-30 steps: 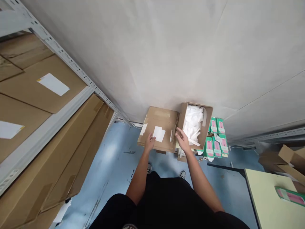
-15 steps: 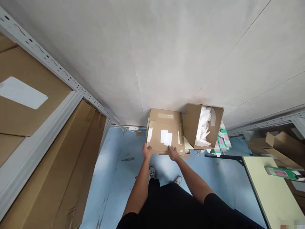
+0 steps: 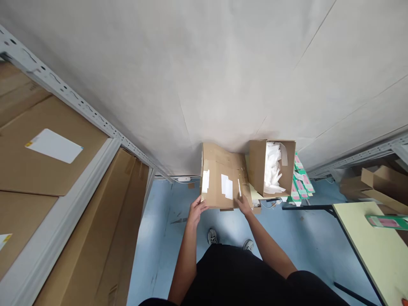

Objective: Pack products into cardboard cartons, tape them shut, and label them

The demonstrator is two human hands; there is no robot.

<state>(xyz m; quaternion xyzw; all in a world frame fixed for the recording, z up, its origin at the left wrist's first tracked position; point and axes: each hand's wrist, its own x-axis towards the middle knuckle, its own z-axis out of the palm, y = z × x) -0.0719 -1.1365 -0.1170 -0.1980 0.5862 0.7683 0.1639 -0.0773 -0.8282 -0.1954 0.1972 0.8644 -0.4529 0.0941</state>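
In front of me lies a flat-looking brown cardboard box (image 3: 215, 163) with white labels; its top is bent and its left side is raised. My left hand (image 3: 196, 208) grips its near left corner, thumb above and fingers partly hidden by the cardboard. At the near right edge, my right hand (image 3: 244, 205) is closed on the same box, its fingertips hard to make out. Just to the right, an open carton (image 3: 257, 165) lies on its side, filled with crumpled white packing material (image 3: 273, 168).
Green-and-pink packages (image 3: 301, 187) are stacked beyond the carton. A pale table (image 3: 360, 238) stands at right, with another such package (image 3: 387, 222) on it. Large cartons (image 3: 95, 221) fill the metal shelving (image 3: 86, 108) at left. A grey wall (image 3: 204, 76) rises ahead.
The box's left side has come up and its top has buckled. My left hand has turned under the corner; my right hand has shifted right along the edge. The view has swung slightly left.
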